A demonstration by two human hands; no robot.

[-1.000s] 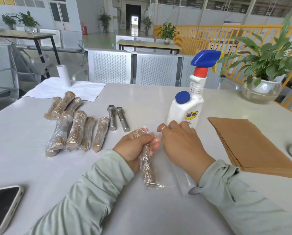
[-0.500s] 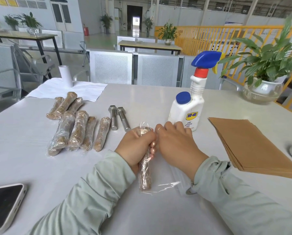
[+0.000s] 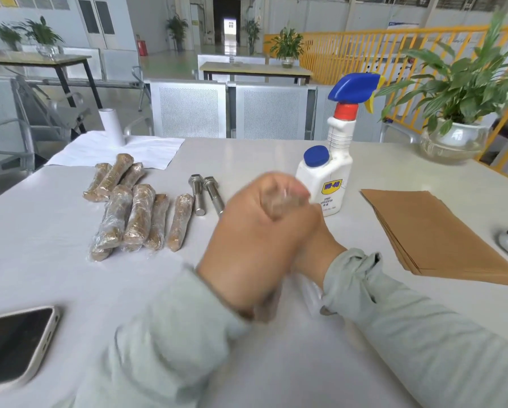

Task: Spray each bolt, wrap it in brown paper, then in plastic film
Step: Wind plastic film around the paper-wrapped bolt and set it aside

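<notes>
Compared with half a second ago, both hands have lifted off the table [image 3: 276, 160] and come closer to the camera, and they are now smeared by motion blur, where earlier they sat low with the wrapped bolt standing between them and a loose tail of film trailing on the tabletop. The left hand [image 3: 247, 248] is now in front, its fingers curled round the wrapped bolt [image 3: 279, 201], whose film-covered brown top pokes out above the knuckles, while a blurred lower end shows beneath the wrist. The right hand [image 3: 311, 240] is tucked behind and against the left; its fingers are hidden, so whether they clamp the bolt or the film I cannot tell. The bolt itself looks tan under glossy clear film, too blurred for finer detail. Nothing else has shifted: the finished wrapped bolts [image 3: 135, 213] lie in a loose cluster on the left side of the table, with two bare steel bolts [image 3: 205, 192] side by side just to their right, the nearer end of one hidden behind the left hand. The spray bottle [image 3: 329, 175] stands upright just behind the hands, the stack of brown paper [image 3: 435, 234] lies to the right, and the roll of plastic film [image 3: 111, 128] stands at the far left edge on a white sheet.
</notes>
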